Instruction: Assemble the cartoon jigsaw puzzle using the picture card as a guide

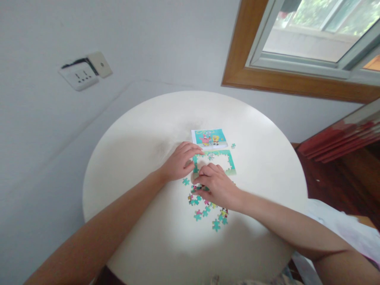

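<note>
A partly assembled puzzle frame (232, 161), teal with a hollow middle, lies on a round white table. My left hand (181, 161) rests at its left side, fingers apart, fingertips near the upper left corner. Over the frame's lower left edge and the loose pieces is my right hand (214, 183), its fingers bent; whether a piece is between them is hidden. Loose teal, pink and yellow pieces (205, 211) lie below and partly under my right hand. Just above the frame is a printed picture (212, 138) with cartoon figures.
One loose piece (233, 146) lies right of the printed picture. The round table (130, 134) stands against a wall with a socket (79, 75). A wood-framed window (285, 75) is at the upper right, with a red curtain (341, 132) below it.
</note>
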Motion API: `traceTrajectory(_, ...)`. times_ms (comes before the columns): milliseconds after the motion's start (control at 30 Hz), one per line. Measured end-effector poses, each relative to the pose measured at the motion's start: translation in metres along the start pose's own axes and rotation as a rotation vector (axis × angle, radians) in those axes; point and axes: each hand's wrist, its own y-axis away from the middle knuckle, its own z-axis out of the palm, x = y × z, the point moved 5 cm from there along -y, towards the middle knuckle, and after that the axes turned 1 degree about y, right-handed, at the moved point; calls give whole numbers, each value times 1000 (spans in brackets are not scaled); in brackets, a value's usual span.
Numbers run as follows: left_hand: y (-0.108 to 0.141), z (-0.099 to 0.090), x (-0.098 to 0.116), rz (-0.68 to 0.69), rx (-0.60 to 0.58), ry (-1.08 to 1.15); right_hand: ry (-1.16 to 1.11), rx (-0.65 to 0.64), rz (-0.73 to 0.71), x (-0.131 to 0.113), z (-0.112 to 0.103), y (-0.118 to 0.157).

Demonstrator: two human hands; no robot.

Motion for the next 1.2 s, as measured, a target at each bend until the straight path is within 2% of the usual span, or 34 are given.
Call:
traceTrajectory(733, 0, -1, 0, -19, -5, 21, -131, 20, 10, 4, 1, -3)
traceTrajectory(1200, 0, 0, -1, -20, -7, 7, -178, 37, -132, 0, 0, -3)
